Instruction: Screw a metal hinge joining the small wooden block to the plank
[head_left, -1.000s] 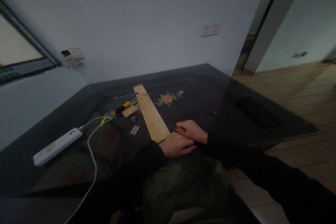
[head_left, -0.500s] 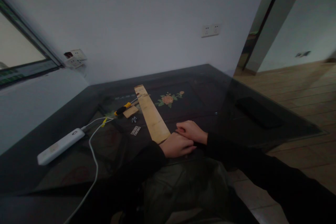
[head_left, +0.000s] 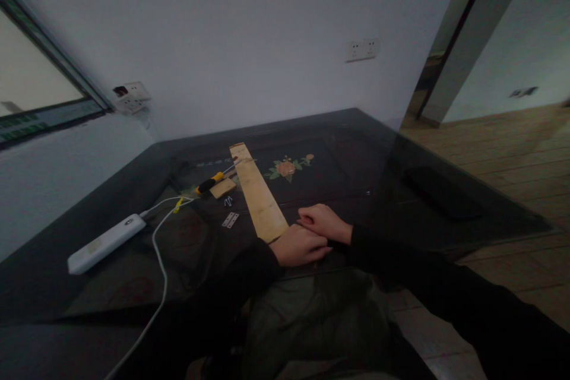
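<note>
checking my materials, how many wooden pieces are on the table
2: the long board, near end by the left hand, and the small block left of the board, by the screwdriver. Small ones could be hidden.

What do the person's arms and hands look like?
Long, plain-looking black cloth sleeves reach down to the wrists; no pattern shows in this dim light. The left hand and right hand are bare: no gloves, and no rings that I can see.

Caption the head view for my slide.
Left hand and right hand close together at the near end of a wooden board; screws and hinge-like plate lie left of it.
</note>
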The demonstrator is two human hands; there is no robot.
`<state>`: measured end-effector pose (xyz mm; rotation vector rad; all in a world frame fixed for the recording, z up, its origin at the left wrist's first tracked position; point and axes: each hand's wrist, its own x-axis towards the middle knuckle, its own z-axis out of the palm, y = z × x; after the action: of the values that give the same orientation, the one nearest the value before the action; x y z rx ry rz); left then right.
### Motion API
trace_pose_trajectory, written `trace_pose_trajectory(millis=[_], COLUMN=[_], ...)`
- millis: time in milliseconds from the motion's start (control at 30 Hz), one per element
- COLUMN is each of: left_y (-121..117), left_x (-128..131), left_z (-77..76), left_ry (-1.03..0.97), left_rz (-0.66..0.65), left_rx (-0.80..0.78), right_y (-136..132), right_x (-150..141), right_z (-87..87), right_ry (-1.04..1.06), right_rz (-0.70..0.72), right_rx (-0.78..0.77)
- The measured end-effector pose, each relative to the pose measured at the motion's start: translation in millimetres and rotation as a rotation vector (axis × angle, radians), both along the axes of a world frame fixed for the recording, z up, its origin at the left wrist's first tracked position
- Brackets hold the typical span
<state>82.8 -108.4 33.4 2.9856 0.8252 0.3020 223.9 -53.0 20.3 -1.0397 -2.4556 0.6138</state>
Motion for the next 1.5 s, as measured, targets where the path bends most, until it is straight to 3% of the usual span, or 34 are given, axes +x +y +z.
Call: trace_pose_trajectory(millis=[1500], left_y=[-1.5], left_x=[-1.0], left_z=[-0.8], left_ry=[-0.01], left_rz=[-0.013], left_rx=[0.008], right_y=[-2.6], right_x=[-0.2], right_z=[-0.5], right_ry=[-0.021], right_rz=[-0.015], right_rx=[0.011])
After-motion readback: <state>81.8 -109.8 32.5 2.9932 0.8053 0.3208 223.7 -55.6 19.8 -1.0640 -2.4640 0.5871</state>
